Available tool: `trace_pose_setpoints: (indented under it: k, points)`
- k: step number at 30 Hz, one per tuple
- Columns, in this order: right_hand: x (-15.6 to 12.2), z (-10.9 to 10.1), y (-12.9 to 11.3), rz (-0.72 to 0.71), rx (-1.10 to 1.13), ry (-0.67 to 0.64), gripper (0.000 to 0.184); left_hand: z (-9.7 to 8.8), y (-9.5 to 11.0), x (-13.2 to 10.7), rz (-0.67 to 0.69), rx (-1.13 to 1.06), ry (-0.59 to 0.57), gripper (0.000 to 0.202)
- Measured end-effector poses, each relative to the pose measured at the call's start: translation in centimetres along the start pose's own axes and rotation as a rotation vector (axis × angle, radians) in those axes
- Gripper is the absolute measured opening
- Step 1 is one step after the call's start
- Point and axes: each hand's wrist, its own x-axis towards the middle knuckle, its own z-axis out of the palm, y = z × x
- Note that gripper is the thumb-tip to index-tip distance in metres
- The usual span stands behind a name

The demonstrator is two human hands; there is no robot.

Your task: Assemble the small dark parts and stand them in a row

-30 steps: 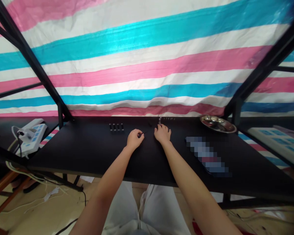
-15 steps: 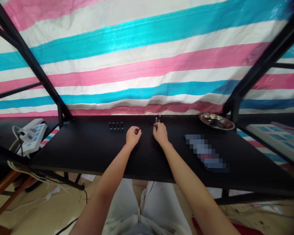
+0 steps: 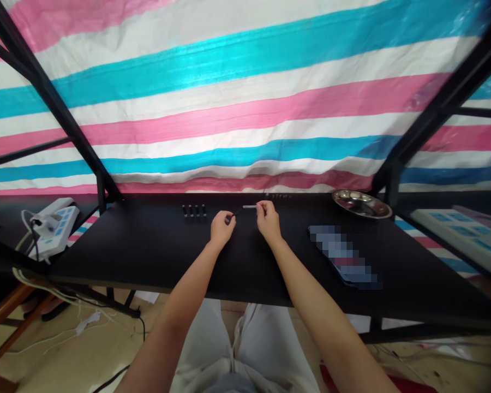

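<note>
My left hand (image 3: 221, 228) is closed in a pinch over the black table (image 3: 155, 251). A thin dark rod (image 3: 238, 212) sticks out of it to the right; its exact kind is too small to tell. My right hand (image 3: 268, 222) pinches the right end of a slim pale tube (image 3: 249, 207). That tube lies level, its free end pointing left, close to the rod's tip; I cannot tell whether they touch. Left of my hands stand several small tubes (image 3: 193, 210) with dark upper parts, lined up in a row.
Several tiny pieces (image 3: 280, 196) lie along the back edge. A round metal dish (image 3: 362, 204) sits at the back right, with a blurred dark-blue flat object (image 3: 346, 257) before it. A white power strip (image 3: 59, 232) is on the left. Striped sheeting (image 3: 229, 125) hangs behind.
The pale tube that stood upright by my right hand is now in its fingers, turned level toward the left. A dark bit near those fingers is less visible. My left hand stays put.
</note>
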Motion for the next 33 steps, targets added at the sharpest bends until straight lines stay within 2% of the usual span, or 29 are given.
trace_pose_setpoints:
  k: [6,12,14,20,26,33]
  points:
    - [0.0,0.0,0.3,0.018,0.026,-0.039,0.025,0.1,-0.3,0.0,0.019,-0.003,0.016,0.011]
    - [0.2,0.3,0.8,0.047,0.116,-0.049,0.024,0.4,-0.9,0.2,0.024,-0.081,0.063,0.023]
    - [0.3,0.6,1.2,0.052,0.153,-0.054,0.025,0.7,-1.0,0.2,0.010,-0.133,0.041,0.027]
    - [0.0,1.4,1.6,0.079,0.228,-0.085,0.027,1.3,-1.0,0.1,0.028,-0.235,-0.121,0.036]
    - [0.0,1.7,1.8,0.159,0.302,-0.050,0.030,1.2,-0.6,-0.1,0.032,-0.270,-0.131,0.034]
    - [0.0,1.7,2.0,0.278,0.357,-0.103,0.033,1.0,0.4,-0.4,0.000,-0.333,-0.146,0.038]
